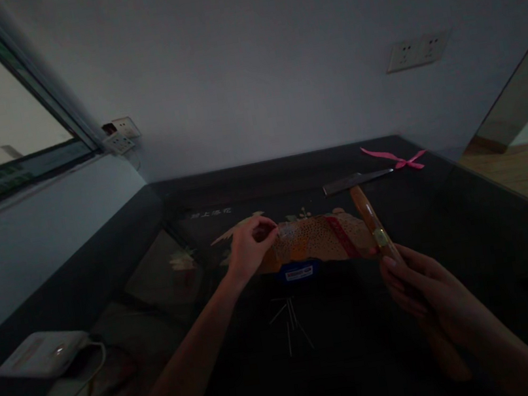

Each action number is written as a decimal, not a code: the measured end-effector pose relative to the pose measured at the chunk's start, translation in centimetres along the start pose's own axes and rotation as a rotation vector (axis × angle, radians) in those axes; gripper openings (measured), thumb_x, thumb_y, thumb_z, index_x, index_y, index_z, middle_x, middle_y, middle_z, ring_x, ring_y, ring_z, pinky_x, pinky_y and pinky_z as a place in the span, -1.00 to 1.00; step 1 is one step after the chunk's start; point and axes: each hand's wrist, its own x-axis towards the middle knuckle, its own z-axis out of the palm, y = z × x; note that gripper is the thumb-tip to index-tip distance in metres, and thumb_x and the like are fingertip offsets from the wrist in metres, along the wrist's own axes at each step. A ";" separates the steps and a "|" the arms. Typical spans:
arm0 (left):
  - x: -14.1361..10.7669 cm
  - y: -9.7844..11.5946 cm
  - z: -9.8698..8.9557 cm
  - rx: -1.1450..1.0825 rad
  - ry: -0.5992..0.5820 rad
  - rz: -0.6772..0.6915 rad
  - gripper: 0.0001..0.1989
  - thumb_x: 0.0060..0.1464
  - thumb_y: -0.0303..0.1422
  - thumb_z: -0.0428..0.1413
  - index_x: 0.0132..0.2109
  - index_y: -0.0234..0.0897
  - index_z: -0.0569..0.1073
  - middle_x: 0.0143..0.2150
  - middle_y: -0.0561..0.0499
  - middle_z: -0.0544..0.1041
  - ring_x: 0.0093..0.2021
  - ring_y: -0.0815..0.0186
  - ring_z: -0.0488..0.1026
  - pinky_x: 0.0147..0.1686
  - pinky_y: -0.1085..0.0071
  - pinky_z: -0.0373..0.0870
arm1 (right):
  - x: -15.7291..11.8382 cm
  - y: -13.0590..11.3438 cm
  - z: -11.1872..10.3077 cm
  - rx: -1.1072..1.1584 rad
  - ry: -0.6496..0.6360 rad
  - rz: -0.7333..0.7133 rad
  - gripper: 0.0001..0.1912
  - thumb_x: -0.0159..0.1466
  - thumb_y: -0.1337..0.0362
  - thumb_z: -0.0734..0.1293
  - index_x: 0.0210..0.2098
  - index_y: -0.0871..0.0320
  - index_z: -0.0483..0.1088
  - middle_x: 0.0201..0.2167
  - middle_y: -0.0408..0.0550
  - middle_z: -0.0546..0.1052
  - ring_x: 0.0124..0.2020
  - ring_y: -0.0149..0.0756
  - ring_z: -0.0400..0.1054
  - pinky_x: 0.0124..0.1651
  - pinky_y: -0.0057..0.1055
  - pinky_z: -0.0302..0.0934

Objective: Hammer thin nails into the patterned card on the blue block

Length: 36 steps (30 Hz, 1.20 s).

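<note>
Holds the hammer (364, 203) by its wooden handle in the right grip (420, 280), closed with fingers wrapped around it. Poised with its metal head above the worktop (450, 216), beyond the right end of the brown holed block (309, 237). Closed at the fingertips in the left grip (251, 243), at the far left corner of the block (cannot tell whether anything thin is pinched there). Set near the middle of the worktop, with a red band (342, 237) across the right part and a blue patch (298, 272) at the near edge.

Scattered just nearer than the patch: thin nail-like pins (292, 326). Open for movement to the right of the right grip, out to the slanting worktop edge. Bounded at the far side by the wall (244, 62), with a pink ribbon (405, 162) near the far right corner. Placed at left: a white box (44, 354), with its cord running out of view. Hidden in part behind the left grip: the block's left end. Lost in shadow: the near worktop.
</note>
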 end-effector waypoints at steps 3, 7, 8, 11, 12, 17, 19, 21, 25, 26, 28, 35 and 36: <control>0.0 0.2 -0.2 0.018 -0.011 -0.010 -0.94 0.02 -0.42 0.14 -0.31 -0.33 0.44 -0.36 0.01 0.52 -0.34 0.33 0.51 -0.26 0.39 0.48 | 0.0 0.0 0.0 0.000 0.011 -0.001 -0.68 0.16 0.05 0.39 -0.28 0.11 0.26 -0.64 -0.32 0.20 -0.75 -0.64 -0.05 -0.73 -0.63 -0.19; 0.0 0.4 -0.4 0.049 -0.021 -0.021 -0.96 0.02 -0.44 0.14 -0.33 -0.33 0.44 -0.37 0.01 0.52 -0.34 0.34 0.51 -0.28 0.40 0.48 | -0.1 0.0 0.1 -0.006 0.019 -0.003 -0.68 0.16 0.05 0.38 -0.24 0.11 0.28 -0.63 -0.32 0.20 -0.75 -0.63 -0.06 -0.73 -0.62 -0.19; 0.1 0.4 -0.5 0.045 -0.025 -0.025 -0.96 0.02 -0.44 0.14 -0.33 -0.33 0.44 -0.37 0.01 0.52 -0.34 0.34 0.51 -0.28 0.40 0.48 | -0.1 0.0 0.1 -0.009 0.020 -0.005 -0.67 0.17 0.05 0.38 -0.23 0.11 0.29 -0.63 -0.32 0.20 -0.75 -0.63 -0.06 -0.73 -0.62 -0.19; 0.1 0.3 -0.5 0.031 -0.029 -0.027 -0.95 0.02 -0.44 0.15 -0.33 -0.33 0.44 -0.36 0.02 0.52 -0.33 0.33 0.51 -0.26 0.39 0.47 | -0.1 0.1 0.1 -0.028 0.025 -0.009 -0.67 0.15 0.04 0.38 -0.25 0.12 0.30 -0.64 -0.32 0.20 -0.75 -0.62 -0.06 -0.74 -0.62 -0.18; 0.1 0.2 -0.5 0.030 -0.033 -0.024 -0.95 0.01 -0.44 0.15 -0.33 -0.34 0.44 -0.36 0.02 0.52 -0.33 0.33 0.51 -0.26 0.39 0.48 | 0.0 0.1 0.1 -0.032 0.026 -0.009 -0.68 0.15 0.04 0.39 -0.26 0.12 0.29 -0.64 -0.32 0.20 -0.75 -0.62 -0.06 -0.74 -0.61 -0.18; 0.1 -0.3 -0.5 0.022 -0.069 -0.022 -0.93 0.02 -0.44 0.16 -0.31 -0.34 0.45 -0.35 0.00 0.53 -0.33 0.33 0.52 -0.23 0.36 0.47 | 0.0 0.2 0.2 -0.038 0.016 0.006 -0.67 0.15 0.04 0.39 -0.28 0.12 0.28 -0.63 -0.32 0.20 -0.74 -0.62 -0.04 -0.74 -0.63 -0.15; 0.2 -0.4 -0.5 0.025 -0.077 -0.026 -0.93 0.02 -0.43 0.16 -0.30 -0.34 0.46 -0.35 0.00 0.54 -0.33 0.33 0.52 -0.22 0.36 0.47 | -0.1 0.2 0.4 -0.055 0.024 0.010 -0.66 0.14 0.02 0.39 -0.29 0.11 0.28 -0.63 -0.32 0.20 -0.74 -0.61 -0.03 -0.73 -0.63 -0.14; 0.2 -0.4 -0.4 0.025 -0.081 -0.031 -0.93 0.02 -0.43 0.16 -0.30 -0.34 0.46 -0.36 0.00 0.54 -0.33 0.33 0.52 -0.21 0.35 0.47 | -0.1 0.1 0.6 -0.095 0.034 0.002 -0.65 0.12 0.00 0.40 -0.31 0.11 0.28 -0.64 -0.32 0.21 -0.74 -0.60 -0.02 -0.73 -0.62 -0.13; 0.1 -0.5 -0.3 0.044 -0.089 -0.020 -0.94 0.03 -0.42 0.16 -0.31 -0.33 0.48 -0.35 0.00 0.56 -0.33 0.33 0.52 -0.23 0.36 0.46 | -0.1 -0.3 0.9 -0.239 0.056 -0.032 -0.61 0.11 -0.05 0.38 -0.34 0.12 0.28 -0.67 -0.32 0.21 -0.74 -0.57 0.00 -0.72 -0.60 -0.09; 0.1 -0.5 -0.3 0.053 -0.094 -0.013 -0.94 0.03 -0.42 0.15 -0.31 -0.33 0.49 -0.35 0.00 0.56 -0.33 0.32 0.52 -0.24 0.37 0.46 | 0.0 -0.6 1.0 -0.281 0.065 -0.044 -0.60 0.10 -0.07 0.38 -0.34 0.13 0.28 -0.67 -0.31 0.21 -0.74 -0.56 0.02 -0.73 -0.60 -0.08; 0.1 -0.7 -0.2 0.072 -0.096 -0.004 -0.93 0.03 -0.40 0.15 -0.31 -0.32 0.50 -0.35 0.00 0.57 -0.34 0.31 0.52 -0.26 0.38 0.46 | 0.1 -1.3 1.1 -0.379 0.063 -0.082 -0.60 0.10 -0.07 0.37 -0.36 0.13 0.29 -0.67 -0.30 0.22 -0.74 -0.53 0.06 -0.73 -0.58 -0.05; 0.1 -1.2 -0.1 0.118 -0.073 0.043 -0.92 0.04 -0.40 0.15 -0.31 -0.31 0.52 -0.36 0.01 0.58 -0.35 0.30 0.51 -0.29 0.39 0.43 | 1.1 -4.7 3.1 -0.672 -0.005 -0.278 -0.75 0.16 0.09 0.35 -0.24 0.08 0.45 -0.70 -0.25 0.27 -0.73 -0.45 0.11 -0.71 -0.51 -0.05; 0.1 -1.3 -0.1 0.122 -0.072 0.045 -0.92 0.04 -0.40 0.15 -0.31 -0.31 0.52 -0.36 0.01 0.58 -0.35 0.30 0.51 -0.29 0.39 0.42 | 1.3 -4.9 3.3 -0.703 -0.001 -0.318 -0.76 0.17 0.11 0.35 -0.22 0.07 0.46 -0.70 -0.23 0.30 -0.72 -0.43 0.13 -0.70 -0.50 -0.03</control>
